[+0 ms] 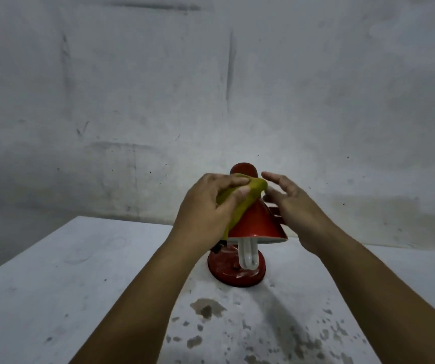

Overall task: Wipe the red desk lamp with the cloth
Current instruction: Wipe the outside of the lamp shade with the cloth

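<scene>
While left hand (205,206) grips yellow cloth (240,198) against red lamp (257,222) shade to wipe, right hand (289,206), fingers spread, steadies shade; base on desk (79,285)

Just one view here — a wide-angle head cam looking forward and slightly down from above the person's own arms. It's close over the worn white table (85,279), both forearms reaching in from the bottom edge, facing a scuffed grey wall (211,88) — which fills the upper half.
</scene>
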